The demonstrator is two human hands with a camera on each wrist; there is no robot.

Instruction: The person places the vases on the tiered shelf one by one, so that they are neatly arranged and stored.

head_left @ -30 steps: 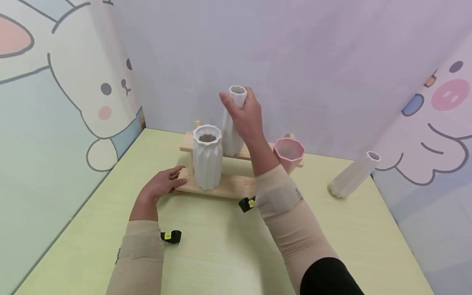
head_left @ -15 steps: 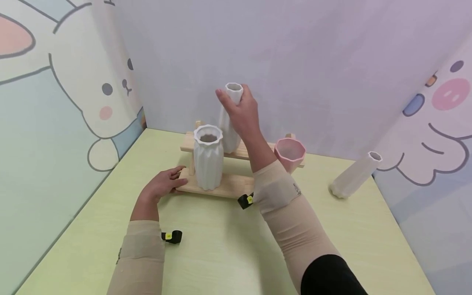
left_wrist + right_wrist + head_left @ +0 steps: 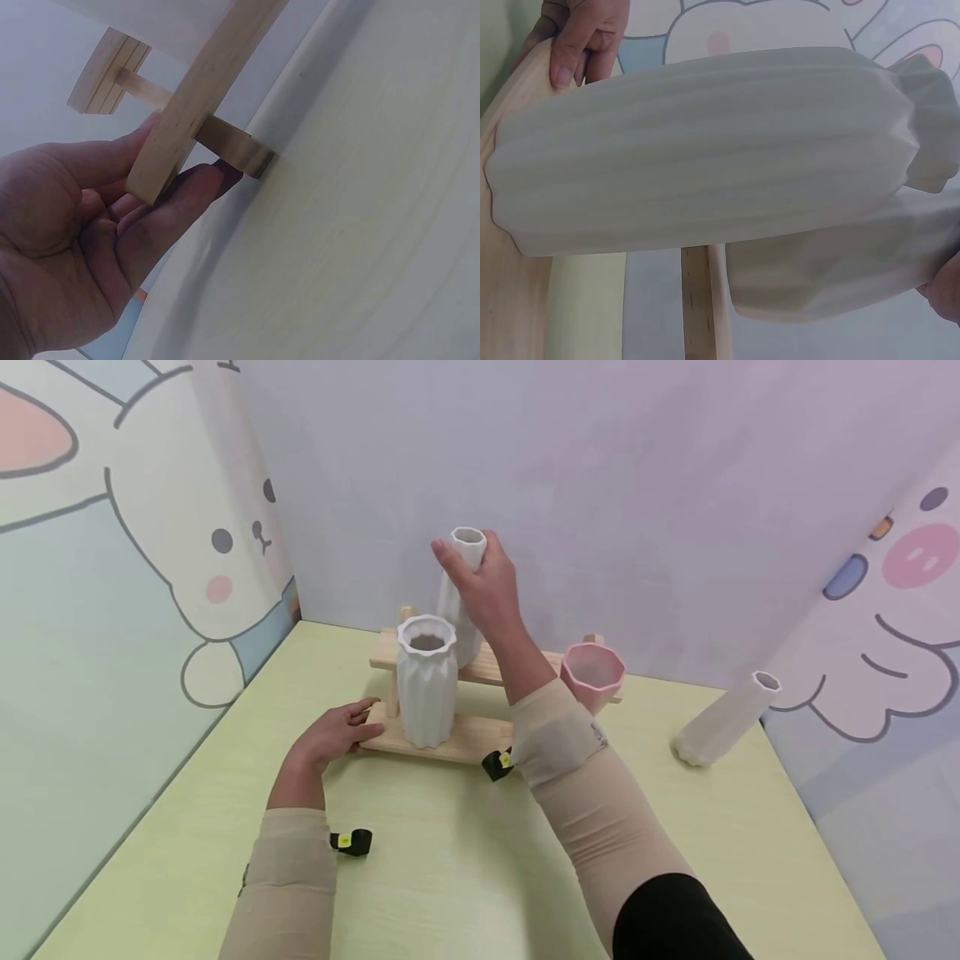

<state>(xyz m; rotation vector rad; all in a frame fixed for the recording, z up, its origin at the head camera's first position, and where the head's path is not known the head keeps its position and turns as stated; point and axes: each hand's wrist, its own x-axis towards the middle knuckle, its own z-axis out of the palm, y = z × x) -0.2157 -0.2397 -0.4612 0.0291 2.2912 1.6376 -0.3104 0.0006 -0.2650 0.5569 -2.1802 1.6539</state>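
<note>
A two-step wooden rack stands at the back of the green table. My right hand grips the neck of a tall slim white vase, held upright over the rack's upper shelf. The vase's foot is hidden behind a wide ribbed white vase that stands on the lower shelf. The right wrist view has the wide vase in front of the slim vase. My left hand pinches the left end of the lower shelf, thumb on one face and fingers on the other.
A pink faceted cup sits at the right end of the upper shelf. A second slim white vase lies tilted against the right wall. Cartoon-printed walls enclose the table on the left, back and right.
My right hand has carried the slim vase a little to the left above the upper shelf. The left hand has stayed on the shelf's end.
</note>
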